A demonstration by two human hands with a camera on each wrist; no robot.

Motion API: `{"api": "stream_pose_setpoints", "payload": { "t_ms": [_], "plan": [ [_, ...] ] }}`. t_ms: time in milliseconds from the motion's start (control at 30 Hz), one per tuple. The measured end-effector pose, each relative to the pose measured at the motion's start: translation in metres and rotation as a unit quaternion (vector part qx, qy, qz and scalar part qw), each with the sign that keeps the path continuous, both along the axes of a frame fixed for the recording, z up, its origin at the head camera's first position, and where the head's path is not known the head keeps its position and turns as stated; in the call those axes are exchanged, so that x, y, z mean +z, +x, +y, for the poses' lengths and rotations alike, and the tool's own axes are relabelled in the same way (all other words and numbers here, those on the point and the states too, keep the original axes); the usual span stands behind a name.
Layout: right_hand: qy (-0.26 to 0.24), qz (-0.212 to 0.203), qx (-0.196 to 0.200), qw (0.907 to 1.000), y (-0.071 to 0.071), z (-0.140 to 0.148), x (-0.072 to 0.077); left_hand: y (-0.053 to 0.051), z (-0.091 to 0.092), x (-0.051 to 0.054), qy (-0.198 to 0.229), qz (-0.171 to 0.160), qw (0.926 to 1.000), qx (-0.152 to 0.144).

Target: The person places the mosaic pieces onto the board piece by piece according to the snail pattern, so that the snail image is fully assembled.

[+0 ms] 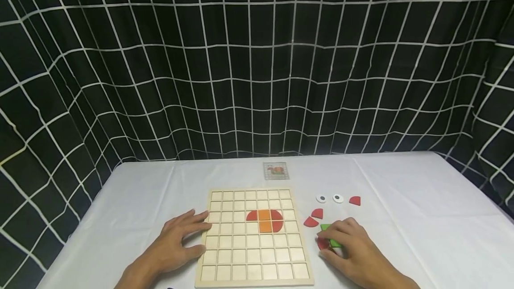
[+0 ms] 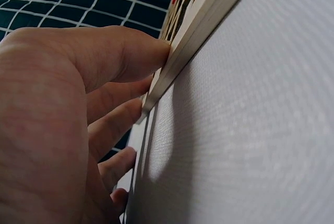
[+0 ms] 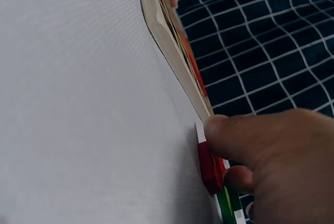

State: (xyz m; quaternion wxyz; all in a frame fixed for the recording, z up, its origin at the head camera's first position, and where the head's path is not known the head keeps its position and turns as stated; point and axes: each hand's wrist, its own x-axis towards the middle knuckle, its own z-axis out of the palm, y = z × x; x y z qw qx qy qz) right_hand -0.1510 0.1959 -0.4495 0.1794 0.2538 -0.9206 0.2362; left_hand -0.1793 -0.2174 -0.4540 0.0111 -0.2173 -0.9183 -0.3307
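A light wooden grid board (image 1: 241, 253) lies on the table, with orange squares (image 1: 264, 227) and red quarter-circle pieces (image 1: 277, 226) set in some of its cells. My left hand (image 1: 172, 242) rests at the board's left edge, fingers spread; its thumb (image 2: 141, 51) touches the board's side (image 2: 182, 46) in the left wrist view. Right of the board, my right hand (image 1: 351, 251) pinches a red quarter-circle piece (image 3: 210, 169) between thumb and finger, low over the table. Green pieces (image 1: 335, 243) lie partly under that hand, and its palm hides what else is there.
Loose red quarter-circles (image 1: 311, 222) and two white eye pieces (image 1: 338, 198) lie beyond my right hand. A small picture card (image 1: 276, 171) lies behind the board. White cloth covers the table (image 1: 401, 200); a black curtain with white grid lines (image 1: 257, 66) hangs behind.
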Motion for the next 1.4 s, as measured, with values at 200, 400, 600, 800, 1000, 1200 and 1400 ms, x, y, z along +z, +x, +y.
{"api": "stream_pose_setpoints", "payload": {
  "t_ms": [200, 400, 600, 800, 1000, 1200, 1400],
  "plan": [
    [-0.007, 0.035, 0.035, 0.9988, -0.002, -0.002, -0.001, 0.0, -0.001, 0.0, 0.008, 0.009, 0.9999, -0.005],
    [-0.002, 0.029, 0.019, 0.9994, 0.0, -0.003, -0.001, 0.0, -0.001, -0.002, 0.007, 0.012, 0.9999, -0.007],
    [0.031, -0.039, -0.04, 0.998, 0.0, -0.006, 0.004, 0.001, -0.002, -0.002, 0.006, 0.014, 0.9999, -0.007],
    [0.05, -0.036, -0.026, 0.9978, 0.001, -0.006, 0.004, 0.001, -0.001, -0.002, 0.007, 0.014, 0.9998, -0.008],
    [0.042, -0.075, -0.036, 0.9957, 0.001, -0.008, 0.005, 0.001, -0.001, -0.001, 0.009, 0.006, 0.9999, -0.009],
    [0.056, -0.06, -0.028, 0.9962, 0.001, -0.011, 0.005, 0.001, -0.002, 0.0, 0.013, -0.001, 0.9999, -0.004],
    [0.055, -0.028, -0.007, 0.9981, 0.001, -0.007, 0.003, 0.0, 0.0, -0.002, 0.012, -0.01, 0.9999, 0.006]
  ]
}}
